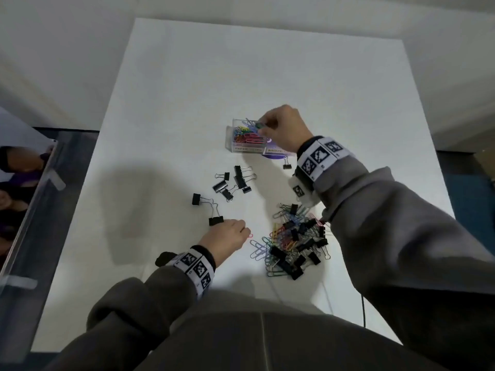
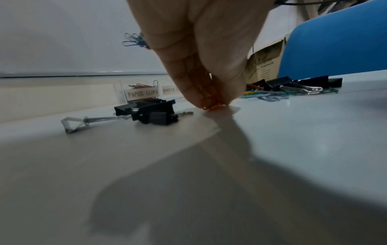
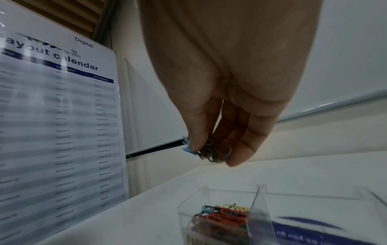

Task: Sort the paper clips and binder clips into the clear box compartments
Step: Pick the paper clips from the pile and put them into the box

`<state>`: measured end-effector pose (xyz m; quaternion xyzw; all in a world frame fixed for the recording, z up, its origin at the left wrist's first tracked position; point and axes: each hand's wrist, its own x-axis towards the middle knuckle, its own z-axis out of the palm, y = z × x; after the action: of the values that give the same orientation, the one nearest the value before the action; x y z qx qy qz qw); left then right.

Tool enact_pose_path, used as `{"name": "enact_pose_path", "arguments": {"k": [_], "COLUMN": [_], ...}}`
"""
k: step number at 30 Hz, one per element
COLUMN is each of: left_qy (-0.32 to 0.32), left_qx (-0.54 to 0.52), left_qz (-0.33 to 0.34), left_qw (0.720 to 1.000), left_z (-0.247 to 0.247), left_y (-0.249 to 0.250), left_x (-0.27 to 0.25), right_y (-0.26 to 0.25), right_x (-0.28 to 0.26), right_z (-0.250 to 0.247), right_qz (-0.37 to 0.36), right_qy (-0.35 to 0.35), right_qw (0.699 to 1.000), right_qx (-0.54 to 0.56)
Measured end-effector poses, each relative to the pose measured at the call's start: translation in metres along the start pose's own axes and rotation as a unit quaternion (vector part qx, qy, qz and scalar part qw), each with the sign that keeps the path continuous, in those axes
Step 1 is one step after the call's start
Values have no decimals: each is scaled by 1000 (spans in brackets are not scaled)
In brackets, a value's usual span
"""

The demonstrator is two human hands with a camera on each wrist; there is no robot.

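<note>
paper clips (image 3: 211, 151) are being pinched in a small bunch by the right hand (image 1: 285, 129) above the clear box (image 1: 247, 139)'s paper-clip compartment, apparently for release there, while the left hand (image 1: 226, 238) is pinching a red clip (image 2: 211, 103) off the table (image 1: 187, 103).

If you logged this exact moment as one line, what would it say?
right hand: holds paper clips over clear box | left hand: pinches red paper clip on table | binder side: empty
</note>
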<state>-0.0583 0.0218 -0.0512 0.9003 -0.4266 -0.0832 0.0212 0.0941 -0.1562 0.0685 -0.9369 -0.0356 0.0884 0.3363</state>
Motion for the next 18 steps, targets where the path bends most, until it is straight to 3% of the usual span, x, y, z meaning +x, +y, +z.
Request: {"name": "enact_pose_path", "arguments": {"k": [3, 10, 13, 16, 18], "left_qy": [17, 35, 45, 56, 71], "left_qx": [17, -11, -72, -196, -215], "left_qz": [-17, -28, -51, -105, -146], "left_qw": [1000, 999, 995, 973, 963], "left_z": [-1, 1, -10, -37, -58], "left_y": [3, -3, -11, -35, -58], "left_x": [1, 1, 12, 34, 56], "right_y": [-4, -3, 6, 19, 25], "right_x": [24, 38, 35, 28, 20], "right_z": [6, 29, 31, 34, 37], "right_qz": [-6, -5, 1, -3, -26], "right_qy": [6, -90, -49, -28, -6], "right_qw": [1000, 989, 993, 996, 995], "right_qx": [-15, -118, -103, -90, -98]}}
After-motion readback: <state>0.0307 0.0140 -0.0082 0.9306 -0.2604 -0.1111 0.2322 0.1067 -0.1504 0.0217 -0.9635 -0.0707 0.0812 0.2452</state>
